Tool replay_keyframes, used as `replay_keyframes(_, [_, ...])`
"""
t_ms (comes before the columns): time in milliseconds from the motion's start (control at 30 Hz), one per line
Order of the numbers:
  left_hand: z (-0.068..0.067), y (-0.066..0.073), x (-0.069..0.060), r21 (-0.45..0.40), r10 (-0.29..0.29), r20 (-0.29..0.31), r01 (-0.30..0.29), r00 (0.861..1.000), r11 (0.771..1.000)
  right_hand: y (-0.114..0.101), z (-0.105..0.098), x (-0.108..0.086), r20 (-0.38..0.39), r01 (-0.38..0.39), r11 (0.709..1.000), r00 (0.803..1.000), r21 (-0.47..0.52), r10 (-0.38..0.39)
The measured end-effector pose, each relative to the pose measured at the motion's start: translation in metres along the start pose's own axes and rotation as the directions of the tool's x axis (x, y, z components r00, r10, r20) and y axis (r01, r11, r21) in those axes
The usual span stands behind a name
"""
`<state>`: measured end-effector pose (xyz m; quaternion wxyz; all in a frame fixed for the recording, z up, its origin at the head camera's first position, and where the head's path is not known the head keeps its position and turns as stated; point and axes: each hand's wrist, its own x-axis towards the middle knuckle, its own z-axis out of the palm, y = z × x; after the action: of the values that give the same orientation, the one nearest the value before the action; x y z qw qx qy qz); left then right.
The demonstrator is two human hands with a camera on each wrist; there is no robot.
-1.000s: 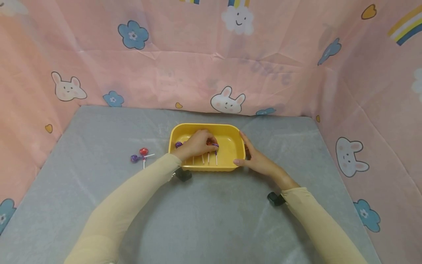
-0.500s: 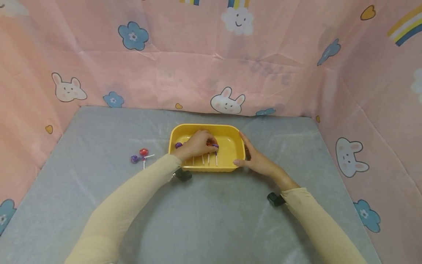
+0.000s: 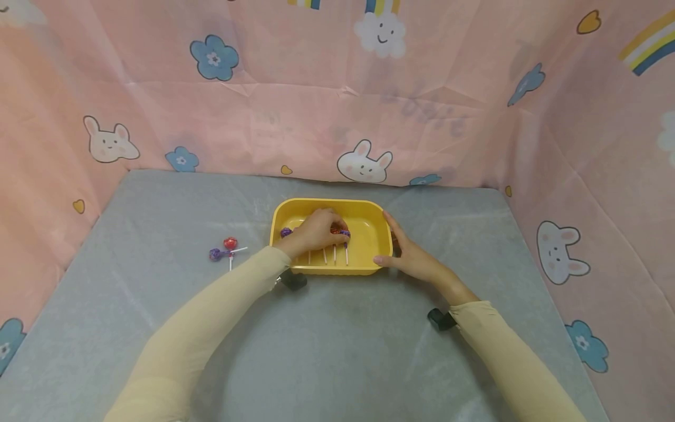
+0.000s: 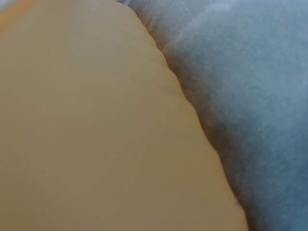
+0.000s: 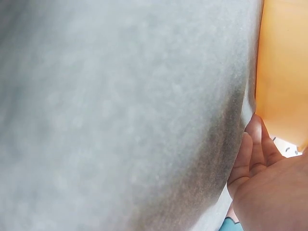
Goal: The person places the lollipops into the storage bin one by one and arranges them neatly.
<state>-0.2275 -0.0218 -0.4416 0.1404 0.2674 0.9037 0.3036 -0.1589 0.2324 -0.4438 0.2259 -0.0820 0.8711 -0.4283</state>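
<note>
In the head view, my left hand (image 3: 315,228) reaches into a yellow plastic bin (image 3: 364,203). Its thumb and index finger pinch a purple-wrapped lollipop (image 3: 345,233) by the candy end. Several more lollipops lie in a row there, white sticks toward me; the hand covers most of their heads. Another purple lollipop head (image 3: 286,232) shows at the bin's left. My right hand (image 3: 416,258) grips the bin's right end, thumb on the front rim and fingers along the outer side. In the right wrist view its fingers (image 5: 257,144) curl against the bin's wall (image 5: 284,62).
Left of the bin, a red lollipop (image 3: 230,242) and a purple one (image 3: 215,254) lie crossed on the grey cloth-covered table (image 3: 337,351). A pink printed curtain (image 3: 295,117) stands behind and at both sides. A blurred tan surface (image 4: 96,125) fills much of the left wrist view.
</note>
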Motion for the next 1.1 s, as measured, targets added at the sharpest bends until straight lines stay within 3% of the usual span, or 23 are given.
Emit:
replay_keyframes(500, [-0.001,0.000,0.000,0.008,0.011,0.001,-0.011,1.000,1.000,0.000,0.000,0.000,-0.003,0.001,1.000,1.000,-0.006,-0.001])
replay_keyframes(867, [-0.006,0.002,-0.001,-0.048,0.013,-0.014,-0.014,1.000,0.999,0.002,0.000,0.001,-0.006,0.003,1.000,1.000,-0.007,-0.003])
replay_keyframes(1100, [-0.020,0.008,-0.006,-0.129,0.002,0.006,-0.001,1.000,0.992,0.002,0.000,0.001,-0.015,-0.008,1.000,1.000,-0.007,0.008])
